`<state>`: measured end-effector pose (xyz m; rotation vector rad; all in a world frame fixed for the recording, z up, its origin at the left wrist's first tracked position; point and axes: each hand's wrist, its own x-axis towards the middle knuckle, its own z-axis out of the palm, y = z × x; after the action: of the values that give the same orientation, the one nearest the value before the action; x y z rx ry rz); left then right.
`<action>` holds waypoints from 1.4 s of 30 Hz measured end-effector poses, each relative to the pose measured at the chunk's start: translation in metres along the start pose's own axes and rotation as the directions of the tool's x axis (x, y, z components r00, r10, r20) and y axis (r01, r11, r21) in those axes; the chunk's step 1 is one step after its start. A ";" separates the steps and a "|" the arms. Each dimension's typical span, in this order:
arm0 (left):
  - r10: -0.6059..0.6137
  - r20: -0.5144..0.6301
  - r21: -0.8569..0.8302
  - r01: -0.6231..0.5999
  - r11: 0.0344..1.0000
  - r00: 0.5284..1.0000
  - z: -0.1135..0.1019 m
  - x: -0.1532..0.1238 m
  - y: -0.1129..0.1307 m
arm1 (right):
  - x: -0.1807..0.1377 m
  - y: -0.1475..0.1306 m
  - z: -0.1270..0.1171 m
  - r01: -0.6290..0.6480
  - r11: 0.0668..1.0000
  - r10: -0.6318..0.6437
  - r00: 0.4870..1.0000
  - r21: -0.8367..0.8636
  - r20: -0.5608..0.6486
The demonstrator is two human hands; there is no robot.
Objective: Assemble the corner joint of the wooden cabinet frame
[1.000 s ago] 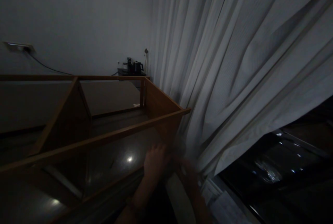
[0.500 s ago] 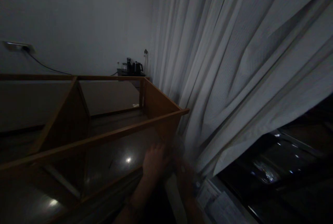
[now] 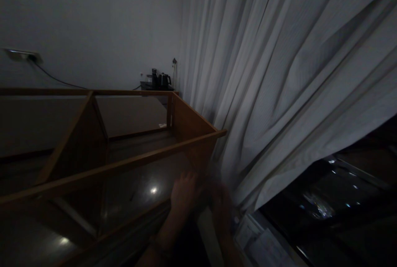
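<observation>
A wooden shelf frame [image 3: 186, 124] lies on its side on a dark glossy floor in a dim room. My left hand [image 3: 183, 192] rests against the lower end panel of the frame, fingers lying on the wood. My right hand [image 3: 221, 207] is just to the right of it, close to the same corner and beside the hanging white curtain [image 3: 279, 93]. The right hand's fingers are too dark and smeared to read. Whether either hand grips anything is hidden by the shadow.
A small dark table with a kettle [image 3: 163, 79] stands at the far wall. A cable [image 3: 52, 77] runs along the wall from a socket strip. Papers [image 3: 263, 246] lie on the floor at the bottom right, next to a dark window [image 3: 335, 201].
My right hand has drawn slightly left and up, closer to the left hand at the frame's corner. The frame and the left hand stay put.
</observation>
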<state>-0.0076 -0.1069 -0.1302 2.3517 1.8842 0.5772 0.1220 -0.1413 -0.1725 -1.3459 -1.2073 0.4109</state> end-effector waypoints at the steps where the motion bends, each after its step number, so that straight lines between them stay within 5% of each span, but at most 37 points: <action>1: -0.001 0.001 -0.002 0.001 1.000 1.000 0.000 0.000 0.000 | 0.001 0.002 -0.002 0.056 0.998 -0.056 0.998 -0.036 0.006; 5: -0.009 0.002 -0.011 0.009 1.000 1.000 0.000 0.000 0.000 | 0.005 0.023 -0.015 0.306 0.934 -0.279 0.947 -0.186 0.156; 10: 0.005 -0.002 -0.004 -0.005 1.000 1.000 0.000 0.001 -0.002 | 0.007 0.044 -0.024 0.554 0.795 -0.478 0.823 -0.247 0.306; 18: 0.027 0.016 0.028 -0.027 0.999 1.000 -0.003 0.001 -0.001 | -0.001 0.009 -0.006 0.131 0.974 -0.091 0.974 -0.186 0.206; 23: 0.020 0.037 0.022 -0.021 1.000 0.999 -0.001 0.000 -0.001 | -0.009 0.001 0.008 -0.119 0.992 0.115 0.986 0.029 0.119; 31: 0.026 0.037 0.027 -0.027 0.999 0.999 -0.002 0.001 -0.001 | -0.013 -0.004 0.011 -0.166 0.976 0.146 0.979 0.138 0.142; 42: 0.034 0.026 0.020 -0.034 0.999 0.999 -0.002 -0.001 -0.001 | -0.011 -0.006 0.009 -0.160 0.986 0.150 0.978 0.055 0.145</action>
<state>-0.0090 -0.1079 -0.1284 2.3966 1.8519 0.5298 0.1078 -0.1468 -0.1742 -1.3765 -1.1962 0.6613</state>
